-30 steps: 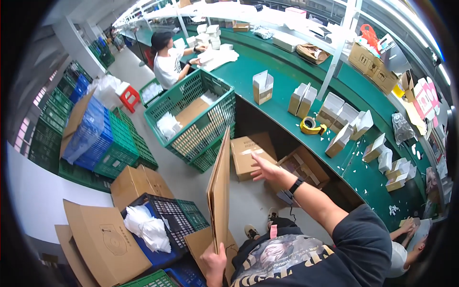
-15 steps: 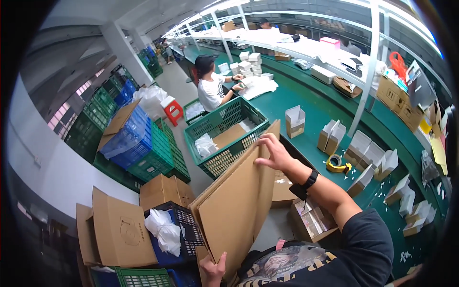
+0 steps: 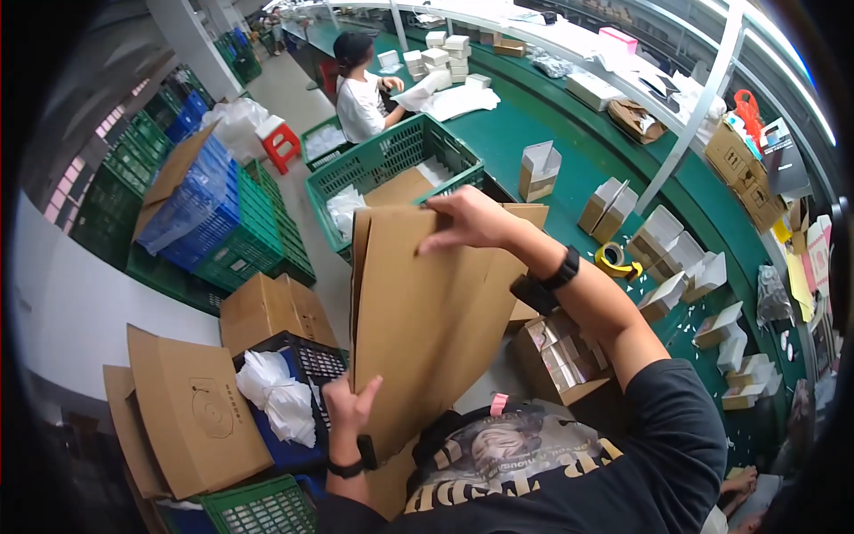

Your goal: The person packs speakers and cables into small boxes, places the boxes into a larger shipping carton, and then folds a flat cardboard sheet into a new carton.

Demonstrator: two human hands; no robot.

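A large flattened cardboard box (image 3: 431, 307) is held upright on edge in front of my body, with several brown layers showing along its left side. My right hand (image 3: 470, 218) grips its top edge, thumb on the near face and fingers going over behind. Lower down, my left hand (image 3: 350, 402) clasps the left edge, thumb on the near face, its other fingers partly hidden. Beyond the cardboard stands a green plastic crate (image 3: 391, 182) holding white crumpled material and a brown sheet. To the right of my body, an open carton (image 3: 562, 360) contains several small boxes.
Small open boxes (image 3: 605, 209) and a yellow tape dispenser (image 3: 616, 261) stand on the green workbench (image 3: 498, 133). At left are a blue crate (image 3: 191, 222), a closed carton (image 3: 271, 311) and an upright opened carton (image 3: 200, 409). A co-worker (image 3: 360, 98) sits at the bench.
The cardboard has swung to face me more squarely, and its top has shifted left and nearer. My right hand moved left and up with it; my left hand rose. The co-worker's arms have moved.
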